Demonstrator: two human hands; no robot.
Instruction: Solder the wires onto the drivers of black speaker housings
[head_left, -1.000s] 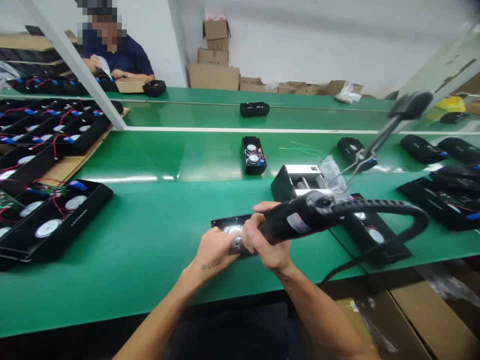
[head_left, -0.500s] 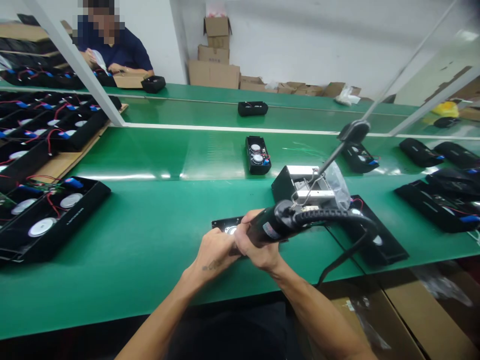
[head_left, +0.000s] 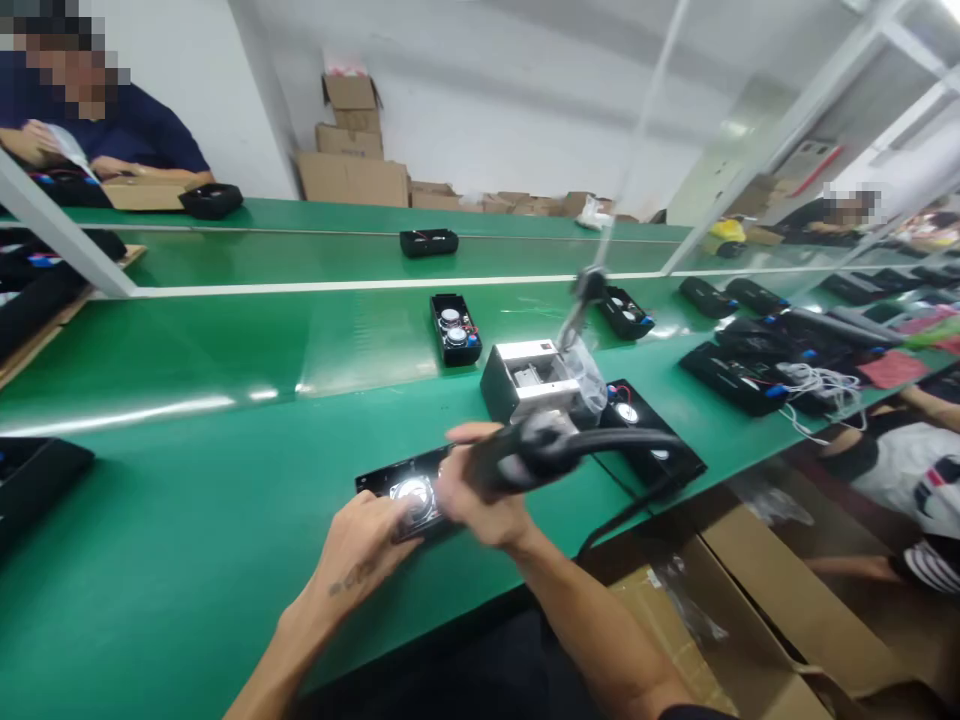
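My left hand (head_left: 375,530) grips the near edge of a black speaker panel (head_left: 381,482), its thumb by the round silver speaker (head_left: 412,497) set in it. The panel lies on the green bench, partly covered by both hands. My right hand (head_left: 480,500) is wrapped round a black electric screwdriver (head_left: 517,455), tilted and smeared by motion, over the panel's right end. Its tip is hidden behind the hand. A cable runs from the tool's rear, and a hanger (head_left: 589,290) is above it. Just beyond stands a silver-and-black metal box (head_left: 532,385).
Black speaker housings (head_left: 455,330) sit on the green belt and bench; one housing (head_left: 652,440) lies right of the metal box. White cables (head_left: 825,390) are bundled farther right. Open cartons (head_left: 757,580) stand below the bench edge. Co-workers (head_left: 142,120) sit at far left and right.
My view has turned to the right. My right hand and the screwdriver have moved apart from my left hand, so more of the panel and its speaker shows.
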